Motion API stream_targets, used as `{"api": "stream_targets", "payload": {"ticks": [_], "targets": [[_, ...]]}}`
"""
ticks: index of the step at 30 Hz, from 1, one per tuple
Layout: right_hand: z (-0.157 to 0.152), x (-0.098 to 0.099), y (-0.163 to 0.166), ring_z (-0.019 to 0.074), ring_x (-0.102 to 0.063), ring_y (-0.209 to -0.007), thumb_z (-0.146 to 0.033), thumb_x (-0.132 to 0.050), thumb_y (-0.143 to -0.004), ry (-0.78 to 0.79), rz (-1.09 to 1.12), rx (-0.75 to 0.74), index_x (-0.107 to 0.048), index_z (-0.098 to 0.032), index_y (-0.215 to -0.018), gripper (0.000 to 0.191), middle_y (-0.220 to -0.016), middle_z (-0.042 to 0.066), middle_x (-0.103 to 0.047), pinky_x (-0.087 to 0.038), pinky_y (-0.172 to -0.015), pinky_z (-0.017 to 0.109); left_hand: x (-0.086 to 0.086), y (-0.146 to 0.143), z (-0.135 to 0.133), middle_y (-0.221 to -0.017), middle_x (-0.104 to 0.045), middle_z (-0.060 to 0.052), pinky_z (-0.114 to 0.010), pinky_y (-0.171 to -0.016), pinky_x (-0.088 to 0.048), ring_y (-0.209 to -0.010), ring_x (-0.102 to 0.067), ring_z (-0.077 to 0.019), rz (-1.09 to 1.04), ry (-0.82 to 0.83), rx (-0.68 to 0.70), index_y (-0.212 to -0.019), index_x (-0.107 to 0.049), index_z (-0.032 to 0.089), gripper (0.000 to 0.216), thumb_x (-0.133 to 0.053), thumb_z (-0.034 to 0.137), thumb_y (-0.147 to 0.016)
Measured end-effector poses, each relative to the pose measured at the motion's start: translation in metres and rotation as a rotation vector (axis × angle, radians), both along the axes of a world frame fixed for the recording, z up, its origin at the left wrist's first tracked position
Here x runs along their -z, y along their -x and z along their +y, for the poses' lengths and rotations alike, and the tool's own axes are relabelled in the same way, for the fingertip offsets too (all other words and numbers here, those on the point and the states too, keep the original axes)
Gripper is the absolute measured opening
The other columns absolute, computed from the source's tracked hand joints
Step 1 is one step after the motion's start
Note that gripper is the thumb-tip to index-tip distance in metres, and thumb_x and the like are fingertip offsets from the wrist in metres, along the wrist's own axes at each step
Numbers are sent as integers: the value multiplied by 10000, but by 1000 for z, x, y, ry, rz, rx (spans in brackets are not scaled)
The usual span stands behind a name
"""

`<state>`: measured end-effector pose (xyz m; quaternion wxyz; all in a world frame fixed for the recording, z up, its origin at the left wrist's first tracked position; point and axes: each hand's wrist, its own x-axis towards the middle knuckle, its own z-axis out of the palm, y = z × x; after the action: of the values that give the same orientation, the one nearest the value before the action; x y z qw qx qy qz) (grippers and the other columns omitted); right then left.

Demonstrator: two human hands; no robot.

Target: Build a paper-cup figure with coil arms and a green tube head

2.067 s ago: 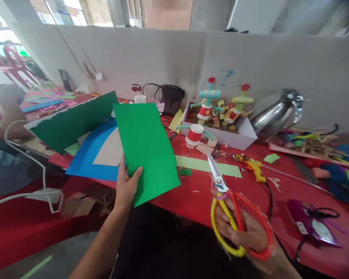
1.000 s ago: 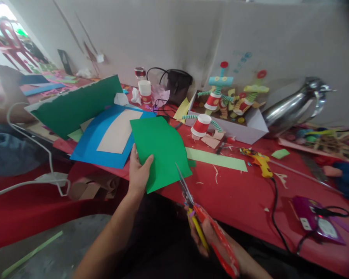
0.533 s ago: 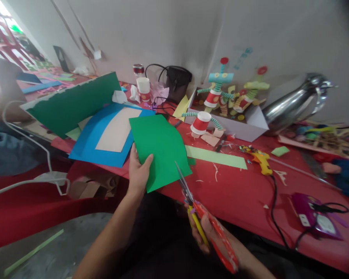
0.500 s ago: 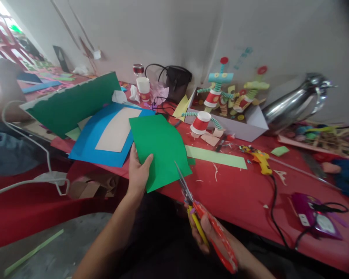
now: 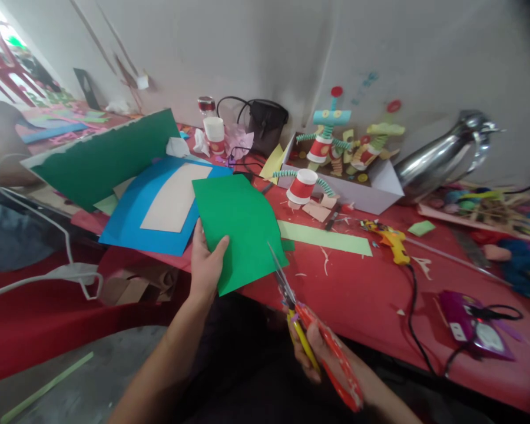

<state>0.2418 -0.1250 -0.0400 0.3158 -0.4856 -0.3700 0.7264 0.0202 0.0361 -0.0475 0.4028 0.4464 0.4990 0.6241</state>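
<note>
My left hand [image 5: 207, 262] is closed on the left edge of a green paper sheet [image 5: 236, 229], its thumb on top. The sheet's right side is curved. My right hand [image 5: 311, 347] grips scissors [image 5: 331, 353] with one red and one yellow handle. Their blades point up and left at the sheet's lower right corner; whether they cut into it I cannot tell. Behind the sheet, a blue sheet [image 5: 126, 218] lies on the table with a curved beige piece [image 5: 172, 203] on top. To the right is a pale green strip [image 5: 327, 237].
A yellow glue gun [image 5: 393, 241] with a black cord and a purple power box [image 5: 472, 327] lie at right. Paper-cup figures stand in and before a white box [image 5: 371, 191]. A steel jug [image 5: 441, 153] leans by the wall. Another person's arm [image 5: 2, 135] shows at far left.
The view has shifted slightly. Both hands keep their hold on the sheet and the scissors, with hardly any other visible movement. The other person's arm at the left has moved.
</note>
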Motion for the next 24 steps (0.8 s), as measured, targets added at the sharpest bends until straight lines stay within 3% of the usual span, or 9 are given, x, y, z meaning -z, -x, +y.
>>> {"api": "stream_targets", "payload": {"ticks": [5,10,13,17,20,24], "targets": [[0,1,1,85,-408,-420,-854,-486,-730,104,-84,-19,-404,-201,-1322,885,-542,-63,-488,-336,-406,200,6,6,-1,-1573,-361,-82,-460,-1173,-321,-1415,-386,-272,43,36,-20,-1527,-277,301,815,-695,329,-829],[6,-2,1,80,-430,-409,-839,-514,-729,32,-65,-17,-496,-211,-1324,865,-606,-29,-554,-337,-383,198,10,12,2,-1571,-366,-79,-465,-1164,-341,-1409,-397,-280,75,89,-25,-1532,-264,298,824,-688,369,-829],[7,-9,3,70,-432,-410,-827,-540,-724,4,-66,0,-500,-232,-1336,855,-706,-3,-601,-365,-390,205,6,12,2,-1571,-365,-80,-472,-1180,-313,-1421,-378,-284,103,104,-24,-1529,-277,287,827,-695,361,-820],[4,-16,2,110,-464,-445,-779,-544,-770,14,-117,5,-506,-294,-1360,765,-689,4,-604,-434,-432,247,1,8,1,-1583,-343,-80,-473,-1194,-283,-1433,-355,-291,101,117,-23,-1524,-297,279,829,-708,342,-807],[-1,-15,-10,176,-574,-578,-723,-634,-744,-36,-143,28,-557,-322,-1326,711,-734,29,-619,-513,-545,306,-4,11,3,-1575,-354,-99,-456,-1163,-347,-1410,-394,-297,51,108,-31,-1526,-295,263,834,-710,346,-807],[-10,-11,-42,264,-654,-865,-654,-675,-749,-211,-247,65,-612,-315,-1268,623,-958,83,-670,-548,-743,380,-20,25,8,-1519,-443,-93,-474,-1116,-414,-1346,-481,-298,63,27,-108,-1528,-273,302,810,-685,367,-833]]}}
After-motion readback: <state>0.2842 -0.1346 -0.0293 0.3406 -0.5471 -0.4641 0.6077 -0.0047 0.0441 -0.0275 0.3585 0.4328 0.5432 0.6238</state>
